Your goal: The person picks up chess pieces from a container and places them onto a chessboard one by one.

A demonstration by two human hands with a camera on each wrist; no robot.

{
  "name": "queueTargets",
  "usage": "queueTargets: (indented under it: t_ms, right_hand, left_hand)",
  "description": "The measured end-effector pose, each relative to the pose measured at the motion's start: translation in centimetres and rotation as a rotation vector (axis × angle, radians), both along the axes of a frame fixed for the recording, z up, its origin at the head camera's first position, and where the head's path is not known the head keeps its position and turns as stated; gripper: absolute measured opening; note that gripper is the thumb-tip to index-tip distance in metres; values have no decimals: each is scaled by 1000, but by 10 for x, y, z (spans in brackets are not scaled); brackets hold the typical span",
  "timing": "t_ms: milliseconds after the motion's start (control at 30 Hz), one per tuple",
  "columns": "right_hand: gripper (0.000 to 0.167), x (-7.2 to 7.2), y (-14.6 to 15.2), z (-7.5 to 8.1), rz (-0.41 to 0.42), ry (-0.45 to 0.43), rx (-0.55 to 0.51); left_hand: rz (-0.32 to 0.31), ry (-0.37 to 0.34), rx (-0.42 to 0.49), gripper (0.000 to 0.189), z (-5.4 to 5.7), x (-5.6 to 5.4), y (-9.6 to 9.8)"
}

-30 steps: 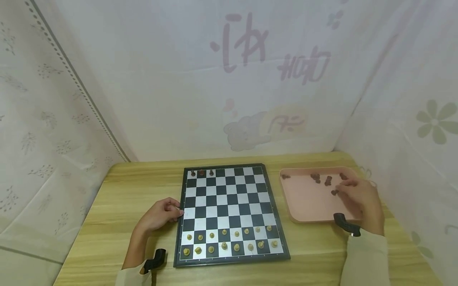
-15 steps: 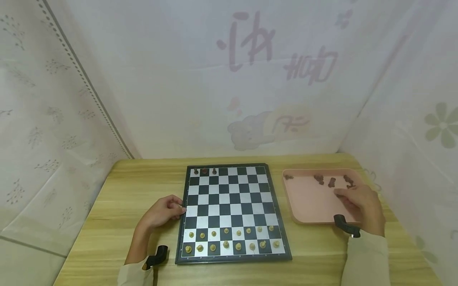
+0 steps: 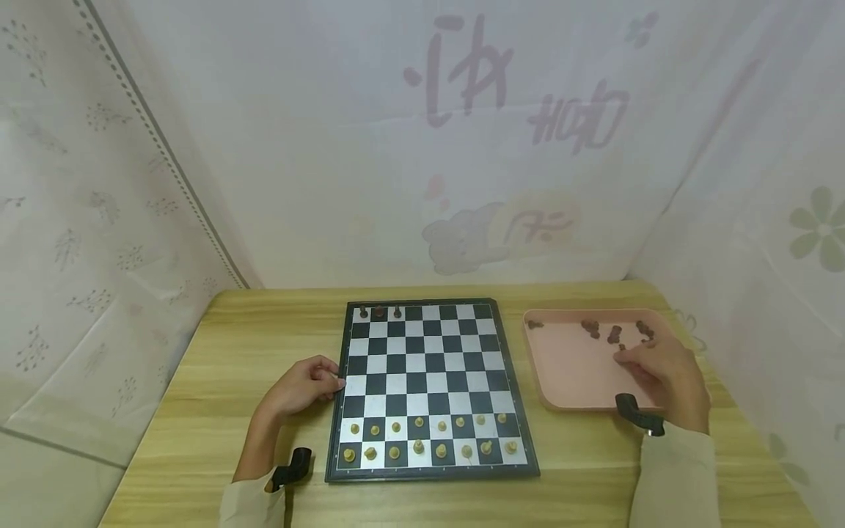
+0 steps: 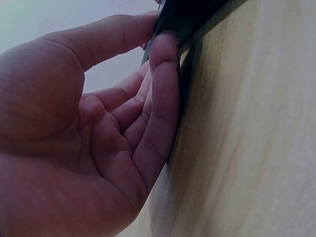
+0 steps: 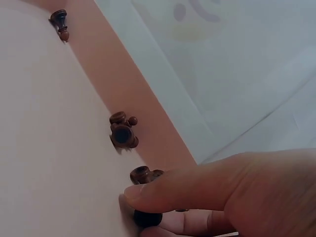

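My left hand point(image 3: 306, 385) holds the left edge of the chessboard point(image 3: 334, 433) with its thumb on top; in the left wrist view the thumb and fingertips point(image 4: 164, 47) meet at the dark rim. Over the pink tray point(image 3: 574, 400), my right hand point(image 3: 667, 367) pinches a dark brown chess piece point(image 5: 148, 218) between thumb and fingers. The black underside of its base faces the right wrist camera; its upper part is hidden by the fingers. More brown chess pieces lie along the tray's far wall, among them a small cluster point(image 3: 590, 328) and a lone pawn-like piece point(image 5: 60, 24).
Cream chess pieces point(image 3: 441, 451) stand in the two near rows of the board. Three dark pieces point(image 3: 379, 312) stand at the far left corner. A wooden table point(image 3: 264, 326) carries board and tray, with a pale printed cloth point(image 3: 330, 183) hanging behind.
The head view has shifted a little. At the right fingertips, the dark piece first showed below them, then was hidden; now a dark bit shows just above them. The left hand stays at the board's edge.
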State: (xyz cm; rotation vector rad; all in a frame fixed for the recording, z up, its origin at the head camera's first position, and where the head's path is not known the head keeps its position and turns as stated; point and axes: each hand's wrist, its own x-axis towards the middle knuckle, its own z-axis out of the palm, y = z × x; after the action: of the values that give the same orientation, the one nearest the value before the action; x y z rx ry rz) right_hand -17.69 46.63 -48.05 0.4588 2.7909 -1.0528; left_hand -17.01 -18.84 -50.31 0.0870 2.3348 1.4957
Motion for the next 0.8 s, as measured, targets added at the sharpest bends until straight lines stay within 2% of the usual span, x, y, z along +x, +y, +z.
queueTargets:
  t_ms: [67, 400, 533, 633, 800]
  right_hand:
    - [89, 0, -3, 0, 20, 39, -22]
    - [74, -3, -11, -3, 61, 162, -98]
    - [47, -8, -8, -2, 101, 114, -27]
    - [36, -9, -7, -2, 120, 91, 29]
    - [56, -9, -10, -4, 86, 135, 29]
  left_hand:
    - [5, -8, 1, 24, 0, 0, 0]
    - [-10, 14, 2, 28, -2, -3, 0]
    - [-10, 12, 2, 28, -2, -3, 0]
    - [-17, 14, 4, 28, 0, -3, -1]
    - [-21, 11, 2, 28, 0, -2, -1]
